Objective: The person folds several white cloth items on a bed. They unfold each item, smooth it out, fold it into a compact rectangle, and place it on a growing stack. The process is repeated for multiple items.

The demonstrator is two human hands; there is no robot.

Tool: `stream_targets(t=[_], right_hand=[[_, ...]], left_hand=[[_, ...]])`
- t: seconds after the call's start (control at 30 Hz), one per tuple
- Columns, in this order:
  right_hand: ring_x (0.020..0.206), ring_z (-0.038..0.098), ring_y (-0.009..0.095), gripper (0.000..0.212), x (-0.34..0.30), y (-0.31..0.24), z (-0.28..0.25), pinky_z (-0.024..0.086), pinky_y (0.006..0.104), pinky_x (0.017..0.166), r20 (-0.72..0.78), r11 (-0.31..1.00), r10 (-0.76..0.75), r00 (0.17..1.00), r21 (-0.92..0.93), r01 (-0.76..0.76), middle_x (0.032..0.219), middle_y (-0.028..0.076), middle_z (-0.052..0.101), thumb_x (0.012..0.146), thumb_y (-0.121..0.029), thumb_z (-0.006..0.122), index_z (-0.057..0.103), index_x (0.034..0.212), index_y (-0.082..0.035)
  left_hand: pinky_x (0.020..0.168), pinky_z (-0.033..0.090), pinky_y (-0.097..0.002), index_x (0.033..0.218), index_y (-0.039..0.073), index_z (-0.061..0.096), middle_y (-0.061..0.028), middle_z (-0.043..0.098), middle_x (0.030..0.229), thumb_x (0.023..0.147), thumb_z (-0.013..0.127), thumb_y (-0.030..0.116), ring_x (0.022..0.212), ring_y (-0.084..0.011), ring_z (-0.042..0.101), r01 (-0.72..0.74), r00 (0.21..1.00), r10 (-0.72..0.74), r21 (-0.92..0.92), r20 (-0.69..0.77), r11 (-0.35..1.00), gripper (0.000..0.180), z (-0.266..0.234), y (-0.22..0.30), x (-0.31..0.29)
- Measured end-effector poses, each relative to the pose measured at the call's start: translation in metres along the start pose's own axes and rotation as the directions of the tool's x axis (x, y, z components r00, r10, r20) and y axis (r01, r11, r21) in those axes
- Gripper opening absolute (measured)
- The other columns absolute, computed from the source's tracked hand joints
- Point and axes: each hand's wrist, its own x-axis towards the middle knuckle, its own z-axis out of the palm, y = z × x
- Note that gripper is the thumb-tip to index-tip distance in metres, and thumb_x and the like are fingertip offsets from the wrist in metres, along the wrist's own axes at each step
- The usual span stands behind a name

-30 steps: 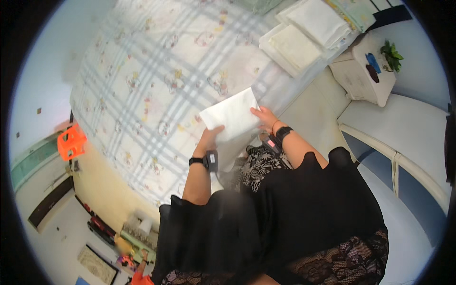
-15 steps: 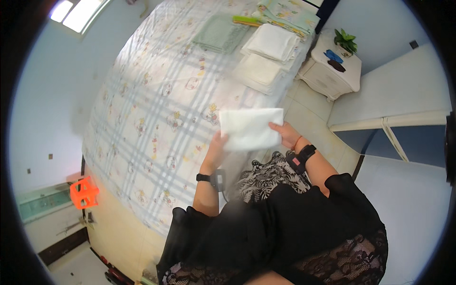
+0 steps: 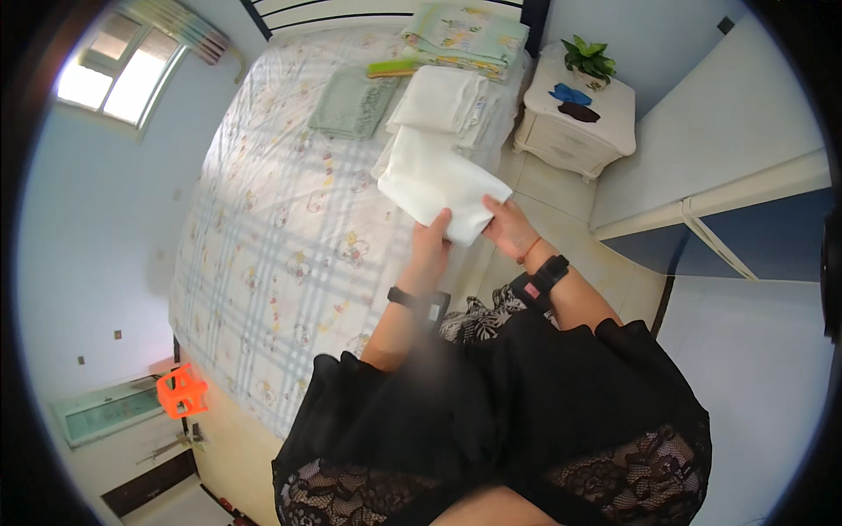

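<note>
Cloth (image 3: 443, 188), white, folded, count one: centre of frame, near end held by left hand (image 3: 429, 250) and right hand (image 3: 510, 231), thumbs on top, most fingers hidden. Far end covers most of one pale stack (image 3: 382, 159); contact cannot be told. Upper centre: one white stack (image 3: 436, 95), one green towel (image 3: 353, 103). Upper right: one plant (image 3: 588, 58).

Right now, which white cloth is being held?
The nearest white cloth: the left hand and right hand grip its near edge. Neither touches the white pile farther up the bed.
</note>
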Motion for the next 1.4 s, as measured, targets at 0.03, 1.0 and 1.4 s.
stream_targets(t=[0.03,1.0,1.4], right_hand=[[0.118,0.049,0.021,0.051,0.0,-0.016,-0.022,0.04,0.0398,0.1,0.024,0.999,0.001,1.0,0.051,-0.002,0.129,0.008,0.05,0.092,-0.031,0.055,0.039,0.133,-0.006],[0.087,0.06,0.016,0.047,0.151,-0.157,-0.081,0.051,0.028,0.063,-0.163,0.712,0.362,0.918,-0.588,-0.385,0.11,0.009,0.058,0.084,-0.02,0.065,0.046,0.123,-0.001],[0.093,0.057,0.021,0.066,0.279,-0.096,-0.006,0.049,0.0295,0.075,-0.002,0.692,0.518,0.855,-0.587,-0.421,0.121,0.014,0.05,0.095,-0.031,0.05,0.013,0.147,-0.012]], left_hand=[[0.095,0.044,-0.0395,0.129,0.005,0.04,-0.0098,0.052,0.124,0.089,0.058,0.014,0.113,-0.0251,0.052,0.009,1.0,-0.009,0.046,0.006,0.999,0.045,0.012,-0.006,0.007],[0.091,0.049,-0.0356,0.135,0.013,0.037,-0.0039,0.05,0.124,0.085,0.055,0.008,0.112,-0.0179,0.052,0.239,0.967,-0.252,0.197,0.042,0.951,0.053,0.076,0.033,0.156],[0.09,0.05,-0.0402,0.139,0.011,0.028,-0.0093,0.047,0.127,0.076,0.048,-0.006,0.113,-0.0239,0.051,-0.239,0.918,0.204,-0.064,-0.341,0.969,0.069,-0.039,0.109,0.183]])
